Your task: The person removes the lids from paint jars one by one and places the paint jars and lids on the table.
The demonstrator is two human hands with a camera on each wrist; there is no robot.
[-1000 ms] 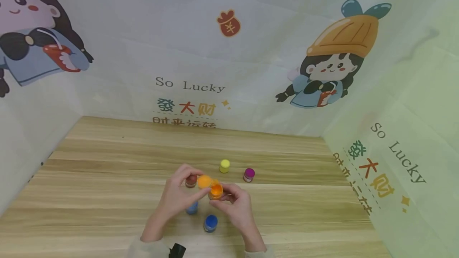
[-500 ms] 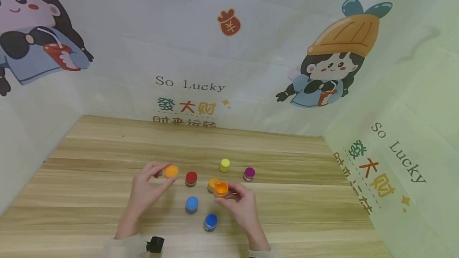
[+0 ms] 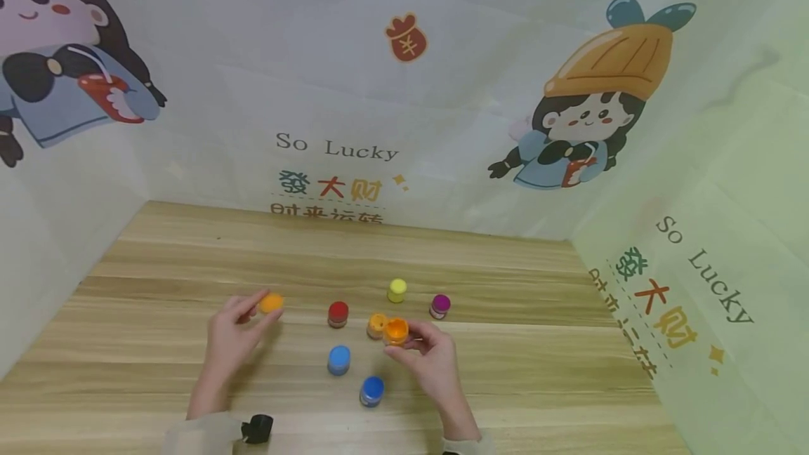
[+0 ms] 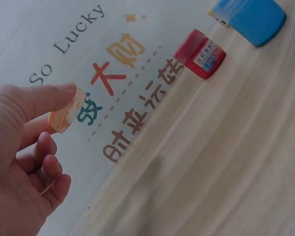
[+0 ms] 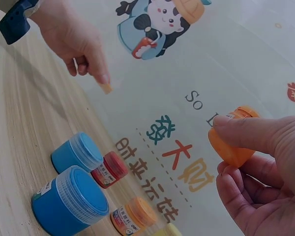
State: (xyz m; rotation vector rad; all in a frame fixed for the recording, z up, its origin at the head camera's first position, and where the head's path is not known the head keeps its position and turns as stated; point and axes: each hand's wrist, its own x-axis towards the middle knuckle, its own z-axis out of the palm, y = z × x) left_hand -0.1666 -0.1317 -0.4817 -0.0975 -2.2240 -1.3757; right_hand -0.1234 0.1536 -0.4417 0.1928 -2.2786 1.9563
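Note:
Between thumb and forefinger, my left hand (image 3: 231, 332) pinches an orange lid (image 3: 272, 302) at the left; in the left wrist view the lid (image 4: 67, 114) is seen from its side, other fingers curled below it. My right hand (image 3: 432, 364) holds an uncapped orange jar (image 3: 396, 331), its orange paint facing up toward the head camera. The right wrist view shows that jar (image 5: 232, 142) gripped by the thumb and fingers, raised off the table. Just left of it stands a capped light-orange jar (image 3: 376, 326).
Capped jars stand around the hands: red (image 3: 338, 314), light blue (image 3: 339, 360), dark blue (image 3: 371, 391), yellow (image 3: 397, 291) and purple (image 3: 440, 306). Printed cloth walls (image 3: 455, 181) border the wooden table (image 3: 537, 371) at the back and sides.
My left hand has moved away to the left with the orange lid, away from the jar's mouth. My right hand has shifted slightly right, still holding the jar.

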